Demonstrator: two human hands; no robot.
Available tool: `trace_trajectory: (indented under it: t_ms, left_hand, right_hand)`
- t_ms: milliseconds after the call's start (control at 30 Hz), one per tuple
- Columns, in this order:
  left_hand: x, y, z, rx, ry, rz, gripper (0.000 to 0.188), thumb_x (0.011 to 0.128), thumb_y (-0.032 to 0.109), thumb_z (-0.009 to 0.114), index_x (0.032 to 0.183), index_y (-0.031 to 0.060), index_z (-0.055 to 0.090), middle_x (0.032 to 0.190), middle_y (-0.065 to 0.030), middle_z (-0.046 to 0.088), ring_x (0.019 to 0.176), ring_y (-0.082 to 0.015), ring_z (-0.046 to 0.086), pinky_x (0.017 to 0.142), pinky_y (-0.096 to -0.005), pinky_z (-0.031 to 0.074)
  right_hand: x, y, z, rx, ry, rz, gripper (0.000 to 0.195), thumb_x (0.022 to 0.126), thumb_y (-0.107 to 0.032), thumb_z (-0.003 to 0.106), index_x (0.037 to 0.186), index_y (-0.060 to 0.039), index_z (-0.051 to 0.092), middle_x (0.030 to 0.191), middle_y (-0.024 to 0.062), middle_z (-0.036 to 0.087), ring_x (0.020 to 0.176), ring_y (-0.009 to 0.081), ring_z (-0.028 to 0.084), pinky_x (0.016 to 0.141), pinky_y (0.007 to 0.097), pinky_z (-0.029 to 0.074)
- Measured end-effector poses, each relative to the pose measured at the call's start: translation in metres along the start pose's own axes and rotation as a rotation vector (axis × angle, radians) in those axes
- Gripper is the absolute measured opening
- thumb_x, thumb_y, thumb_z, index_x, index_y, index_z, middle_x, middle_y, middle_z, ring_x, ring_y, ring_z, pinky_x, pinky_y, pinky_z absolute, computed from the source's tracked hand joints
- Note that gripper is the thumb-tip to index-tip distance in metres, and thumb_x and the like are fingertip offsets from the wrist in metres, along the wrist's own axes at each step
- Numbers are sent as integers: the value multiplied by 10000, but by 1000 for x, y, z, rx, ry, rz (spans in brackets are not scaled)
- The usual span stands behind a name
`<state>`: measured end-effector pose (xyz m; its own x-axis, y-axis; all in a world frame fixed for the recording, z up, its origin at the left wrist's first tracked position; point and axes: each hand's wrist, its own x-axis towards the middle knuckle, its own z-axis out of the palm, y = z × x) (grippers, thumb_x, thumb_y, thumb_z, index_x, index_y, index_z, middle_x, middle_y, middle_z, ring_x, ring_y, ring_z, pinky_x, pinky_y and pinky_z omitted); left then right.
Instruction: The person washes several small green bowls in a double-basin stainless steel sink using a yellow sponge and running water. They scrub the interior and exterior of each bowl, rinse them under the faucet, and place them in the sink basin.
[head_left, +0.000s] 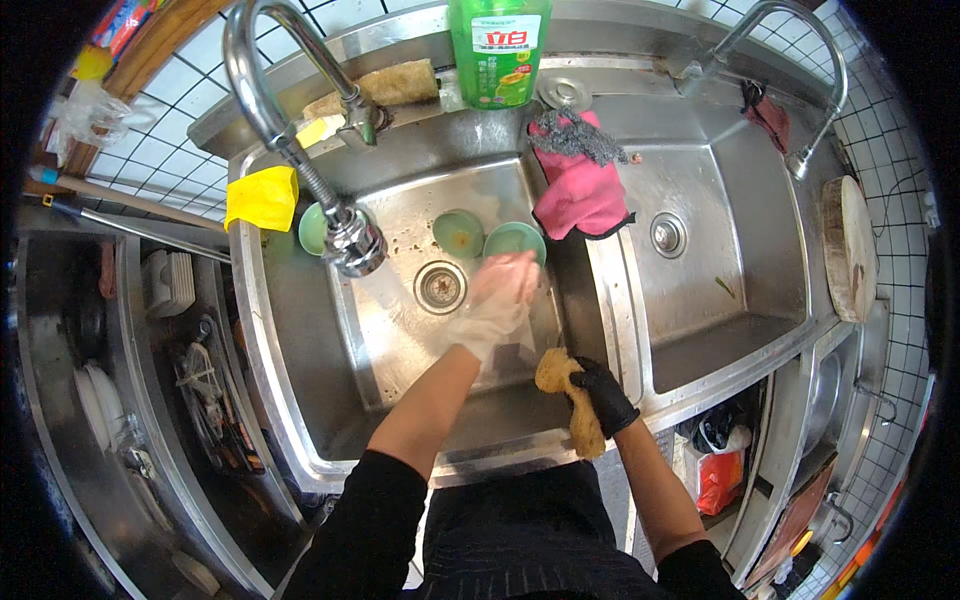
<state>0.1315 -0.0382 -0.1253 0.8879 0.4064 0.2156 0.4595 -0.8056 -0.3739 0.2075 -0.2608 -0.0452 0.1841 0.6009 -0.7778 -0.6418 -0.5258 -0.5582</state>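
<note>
My left hand (506, 289), in a thin translucent glove and blurred, reaches into the left basin of a steel sink (375, 300). Its fingers are at the near rim of a green bowl (514, 235); whether they grip it is unclear. A second green bowl (456, 234) sits just left of that one, and a third green bowl (310, 229) is partly hidden behind the faucet. Over the basin's near right edge, my right hand (606, 396) wears a black glove and is shut on a tan loofah sponge (557, 371). The drain (440, 287) lies left of my left hand.
A chrome faucet (355, 241) overhangs the left basin. Steel wool (577, 136) rests on a pink cloth (579, 195) across the divider. Behind stands a green detergent bottle (495, 82). A yellow cloth (262, 197) drapes the left rim; a wooden chopping block (847, 251) stands right.
</note>
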Motion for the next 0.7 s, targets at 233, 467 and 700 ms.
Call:
trace_trajectory:
  t_ms: [233,467,700]
  left_hand:
    - [32,-44,29,-1558,310,-1689,323,805,18,513,1126,41,483,980,-139,581,814,-241,579,770,-342,462]
    - [26,-19,87,-1611,-107,-1808,172,830,153,569,921,37,481,801,-95,561,696,-211,532,645,-346,447]
    - [26,-15,82,-1780,-37,-2180,205,823,231,609,852,43,530,764,-83,553,651,-184,516,620,-333,438]
  right_hand:
    - [3,16,-2,-235,39,12,440,800,-149,597,1193,7,475,1135,111,524,1045,217,486,922,308,382]
    - [1,28,-12,-243,28,33,424,822,-133,583,1215,-18,472,1197,121,502,1112,222,459,951,315,363]
    - [-1,15,-8,-458,-12,-93,427,843,-129,575,1233,-1,455,1103,103,539,988,188,514,841,291,435]
